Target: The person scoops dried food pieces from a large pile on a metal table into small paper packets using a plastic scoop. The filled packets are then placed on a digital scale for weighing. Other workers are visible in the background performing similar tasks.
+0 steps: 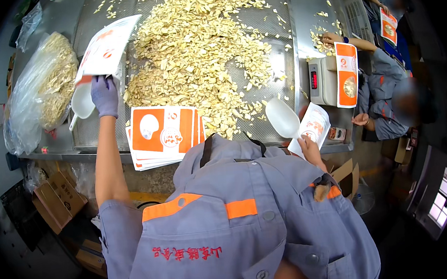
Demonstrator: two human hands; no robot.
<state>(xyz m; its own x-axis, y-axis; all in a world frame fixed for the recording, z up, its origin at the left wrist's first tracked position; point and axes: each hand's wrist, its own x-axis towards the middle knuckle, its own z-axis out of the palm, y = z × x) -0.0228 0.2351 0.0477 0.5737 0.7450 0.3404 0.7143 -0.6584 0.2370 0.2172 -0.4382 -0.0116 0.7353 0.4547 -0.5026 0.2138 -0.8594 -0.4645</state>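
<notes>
My left hand [105, 96], in a purple glove, grips the lower end of a white and orange printed pouch [110, 46] at the table's left. Just beside that hand lies a white plastic scoop [83, 100], partly covered by the pouch. My bare right hand [311, 149] is closed around the handle of another white scoop [283, 118], whose bowl looks vacant. A white printed pouch [315, 123] is right behind this hand; I cannot tell whether it is gripped too. Dried pale-yellow slices [198, 52] form a heap between my hands. Flat orange pouches [160, 130] are stacked at the front edge.
A clear plastic bag of slices [58, 81] rests on the left of the metal table [91, 135]. At right, a digital scale [322, 80] has an upright pouch [346, 74] beside it. A co-worker's hand [332, 38] touches loose slices. A cardboard box [59, 199] stands below the table.
</notes>
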